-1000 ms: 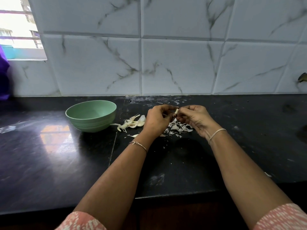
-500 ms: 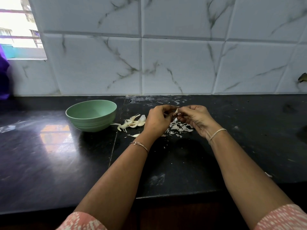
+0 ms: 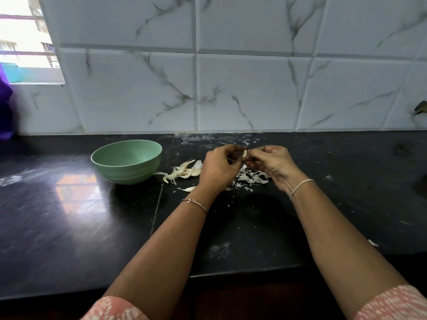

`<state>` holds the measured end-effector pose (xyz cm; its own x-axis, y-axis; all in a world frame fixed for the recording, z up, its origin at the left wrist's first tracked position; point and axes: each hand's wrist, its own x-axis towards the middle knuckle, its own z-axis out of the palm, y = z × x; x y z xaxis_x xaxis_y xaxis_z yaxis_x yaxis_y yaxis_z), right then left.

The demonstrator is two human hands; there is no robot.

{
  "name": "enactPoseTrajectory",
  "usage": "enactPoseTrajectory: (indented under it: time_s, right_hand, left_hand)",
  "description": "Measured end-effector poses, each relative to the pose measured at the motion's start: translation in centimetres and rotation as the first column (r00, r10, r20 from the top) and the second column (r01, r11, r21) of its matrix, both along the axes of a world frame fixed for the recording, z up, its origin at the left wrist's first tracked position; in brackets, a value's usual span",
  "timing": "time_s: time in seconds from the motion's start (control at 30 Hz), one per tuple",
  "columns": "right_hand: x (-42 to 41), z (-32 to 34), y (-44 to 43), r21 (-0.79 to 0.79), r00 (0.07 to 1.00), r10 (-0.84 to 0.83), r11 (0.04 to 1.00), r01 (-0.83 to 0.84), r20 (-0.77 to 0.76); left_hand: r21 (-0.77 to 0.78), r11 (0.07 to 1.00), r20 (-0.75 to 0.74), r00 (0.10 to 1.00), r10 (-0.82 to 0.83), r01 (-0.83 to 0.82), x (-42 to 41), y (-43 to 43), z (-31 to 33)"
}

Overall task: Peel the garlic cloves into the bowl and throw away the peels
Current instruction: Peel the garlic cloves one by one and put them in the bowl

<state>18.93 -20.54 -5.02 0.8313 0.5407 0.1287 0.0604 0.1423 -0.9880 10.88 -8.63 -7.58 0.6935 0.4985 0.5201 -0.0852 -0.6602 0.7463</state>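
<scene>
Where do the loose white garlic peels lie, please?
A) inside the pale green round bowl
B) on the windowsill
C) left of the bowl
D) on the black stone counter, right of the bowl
D: the loose white garlic peels lie on the black stone counter, right of the pale green round bowl.

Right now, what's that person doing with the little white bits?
A person is peeling garlic. The left hand and right hand together pinch one garlic clove above the black counter. More cloves lie beside the green bowl, and a heap of peels sits under the hands. I see no clove in the bowl yet.
</scene>
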Motion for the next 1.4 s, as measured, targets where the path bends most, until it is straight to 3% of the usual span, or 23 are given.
enactPoseTrajectory:
  time_s: [0.33,0.47,0.63,0.73,0.9,1.07,1.23,1.4]
  right_hand:
    - [0.3,-0.7,0.3,-0.041,0.981,-0.006,0.999,0.015,0.196]
    - [0.4,-1.1,0.7,-0.106,0.955,0.035,0.994,-0.004,0.294]
    - [0.7,-1.5,1.1,-0.204,0.918,0.055,0.979,0.028,0.392]
    - [0.8,-1.6,1.2,-0.212,0.882,0.029,0.974,0.081,0.471]
    - [1.1,-1.9,1.6,-0.208,0.826,-0.017,0.965,0.161,0.564]
    - [1.1,-1.8,1.7,-0.229,0.775,-0.035,0.946,0.229,0.632]
    - [2.3,-1.6,0.6,-0.259,0.708,-0.14,0.868,0.425,0.692]
    - [3.2,-2.1,-0.2,-0.443,0.668,0.008,0.754,0.485,0.744]
  left_hand:
    - [0.177,0.979,-0.015,0.994,0.106,-0.102,-0.7,-0.5,0.3]
    - [0.168,0.977,0.002,0.991,0.134,-0.132,-0.4,-0.3,0.1]
    - [0.028,0.995,0.014,0.996,0.09,-0.091,0.0,-0.1,0.0]
    - [-0.193,0.981,0.047,0.999,-0.003,0.012,0.2,-0.1,0.2]
    - [-0.59,0.771,0.145,0.971,-0.192,0.241,0.0,-0.4,0.5]
    - [-0.685,0.659,0.227,0.95,-0.215,0.312,-0.1,-0.3,0.7]
    - [-0.734,0.576,0.273,0.933,-0.236,0.361,-0.3,-0.1,0.9]
    - [-0.771,0.507,0.278,0.92,-0.276,0.385,-0.3,0.1,0.8]
